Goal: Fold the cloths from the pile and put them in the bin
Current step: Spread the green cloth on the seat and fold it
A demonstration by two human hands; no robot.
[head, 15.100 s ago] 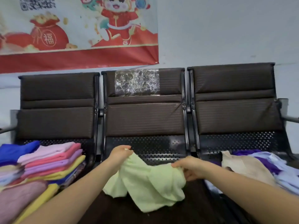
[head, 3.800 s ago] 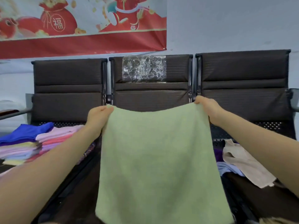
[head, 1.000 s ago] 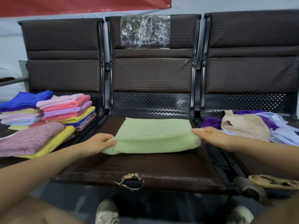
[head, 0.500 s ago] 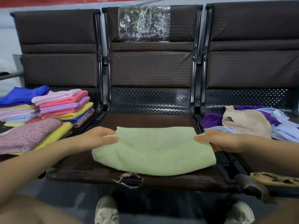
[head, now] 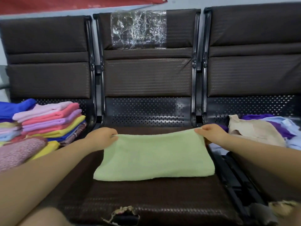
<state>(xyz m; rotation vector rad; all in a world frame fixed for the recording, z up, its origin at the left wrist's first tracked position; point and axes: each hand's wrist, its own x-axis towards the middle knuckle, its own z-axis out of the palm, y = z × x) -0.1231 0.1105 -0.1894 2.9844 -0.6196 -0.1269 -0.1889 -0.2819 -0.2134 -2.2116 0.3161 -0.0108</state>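
A light green cloth (head: pixel 154 159), folded into a wide band, lies on the middle brown seat (head: pixel 162 201). My left hand (head: pixel 101 138) pinches its far left corner. My right hand (head: pixel 211 133) pinches its far right corner. The far edge is lifted slightly between the two hands, while the near edge rests on the seat. The loose pile of cloths (head: pixel 260 129), beige, purple and pale blue, lies on the right seat. No bin is in view.
Folded cloths (head: pixel 48 121) in pink, yellow, lilac and blue are stacked on the left seat, with a pink knitted piece (head: pixel 17 152) in front. The seat's front edge has a torn hole (head: pixel 122 214). Backrests stand behind, the middle one with clear plastic wrap (head: pixel 138 28).
The hands have brought the cloth's held edge from the near side up and over towards the backrest. The cloth now lies further forward on the seat and my view has moved closer.
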